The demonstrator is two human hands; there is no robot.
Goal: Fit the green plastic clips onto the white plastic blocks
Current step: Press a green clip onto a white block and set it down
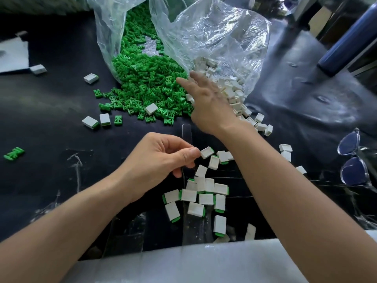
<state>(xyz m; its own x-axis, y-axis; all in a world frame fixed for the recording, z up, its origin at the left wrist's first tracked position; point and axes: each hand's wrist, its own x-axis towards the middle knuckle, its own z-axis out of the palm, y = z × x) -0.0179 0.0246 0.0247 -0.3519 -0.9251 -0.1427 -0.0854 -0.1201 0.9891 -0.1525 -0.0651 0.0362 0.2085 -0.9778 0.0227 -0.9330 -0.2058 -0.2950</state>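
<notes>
A heap of green clips spills from a clear plastic bag onto the dark table. White blocks spill from a second clear bag to its right. My right hand reaches over the edge between the two heaps with fingers stretched out, blurred, holding nothing I can see. My left hand hovers nearer to me with loosely curled fingers; a fitted white block with a green clip lies just off its thumb tip, not between the fingers. Several fitted blocks lie in a pile below.
Loose white blocks and single clips are scattered on the left of the table. Clear-framed glasses lie at the right edge, a dark blue bottle behind them. White foam sheet covers the near edge.
</notes>
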